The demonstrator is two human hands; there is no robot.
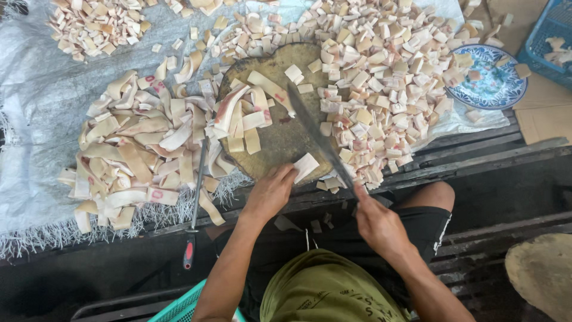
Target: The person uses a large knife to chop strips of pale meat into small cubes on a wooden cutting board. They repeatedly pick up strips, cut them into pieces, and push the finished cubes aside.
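We see the left hand [271, 192] at the 6 o'clock edge of the round wooden chopping block [280, 140], its fingers curled down onto a pale cut piece [306, 166] lying on the block's near rim. The right hand [378, 225] is closed around the handle of a long cleaver [316, 134], whose blade runs from the hand toward 11 o'clock across the block, its tip near a cluster of long pale strips [247, 116] lying on the block's 10 o'clock side. At 9 o'clock of the block a big heap of uncut strips [137, 161] rests on the grey sheet [42, 107]. From 12 to 3 o'clock spreads a mound of small diced pieces [381, 77]. A sharpening steel with a red handle [193, 209] lies at 8 o'clock, and a blue patterned plate [491, 83] sits at 2 o'clock.
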